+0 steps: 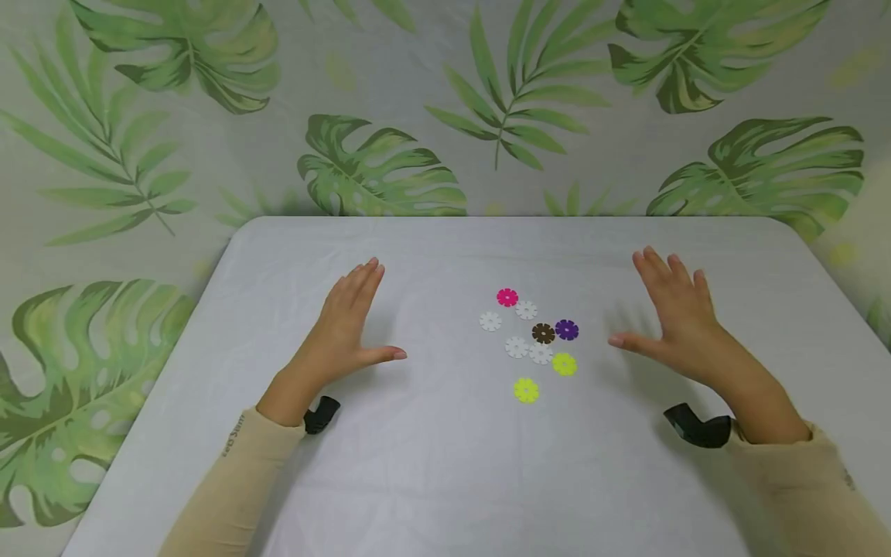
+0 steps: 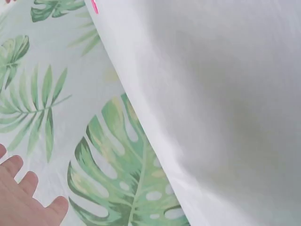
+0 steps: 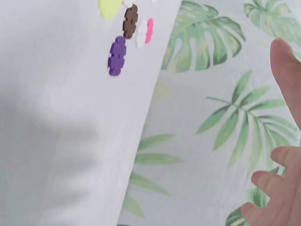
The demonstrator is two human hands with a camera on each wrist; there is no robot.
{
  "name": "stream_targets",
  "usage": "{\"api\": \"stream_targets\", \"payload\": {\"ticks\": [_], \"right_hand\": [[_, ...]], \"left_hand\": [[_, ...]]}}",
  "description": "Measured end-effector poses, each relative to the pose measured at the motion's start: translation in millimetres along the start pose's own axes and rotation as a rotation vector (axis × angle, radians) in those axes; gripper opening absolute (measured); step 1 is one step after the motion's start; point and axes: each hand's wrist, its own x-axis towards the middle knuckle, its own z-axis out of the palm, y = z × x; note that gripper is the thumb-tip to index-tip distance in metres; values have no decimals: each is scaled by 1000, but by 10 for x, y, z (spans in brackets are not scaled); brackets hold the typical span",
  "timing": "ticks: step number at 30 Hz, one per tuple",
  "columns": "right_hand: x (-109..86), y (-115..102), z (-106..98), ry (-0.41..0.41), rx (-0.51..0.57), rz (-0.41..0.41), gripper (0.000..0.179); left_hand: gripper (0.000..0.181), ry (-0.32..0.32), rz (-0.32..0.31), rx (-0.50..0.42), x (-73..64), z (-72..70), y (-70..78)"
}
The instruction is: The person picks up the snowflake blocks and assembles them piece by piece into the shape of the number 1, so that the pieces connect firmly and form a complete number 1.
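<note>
Lying on white-covered table (image 1: 418, 480): nine notched discs (image 1: 537, 334) (four white, two yellow, one each pink, brown, purple), between left hand (image 1: 344, 321) and right hand (image 1: 685, 325), both held wide.

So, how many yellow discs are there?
2. In the head view, one yellow disc is lowest; the other yellow disc is above and right, nearer the right hand. None seems hidden.

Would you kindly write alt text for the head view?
A person's left hand and right hand, fingers extended and holding nothing, flank nine notched discs on a white tabletop: four white, two yellow, one pink, one brown, one purple. A leaf-patterned backdrop lies beyond.
</note>
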Motion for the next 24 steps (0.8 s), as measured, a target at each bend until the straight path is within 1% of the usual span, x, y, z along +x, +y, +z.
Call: {"api": "stream_targets", "payload": {"ticks": [6,11,16,18,20,24], "right_hand": [[-22,-29,101,-15,100,-33,111],[-49,-50,184,-41,222,-50,112],[-83,-104,255,-118,358,-1,110],[-88,-126,288,-144,380,28,109],[-92,-136,327,-160,397,37,106],[-97,-137,415,-169,431,23,101]], "left_hand": [[116,-40,-64,-142,33,77,120],[114,-53,-67,-264,61,149,204],[114,-66,-79,-350,95,205,276],[113,-66,-89,-381,108,227,298],[112,-66,-99,-420,120,249,318],[108,-73,-126,-491,151,305,350]]}}
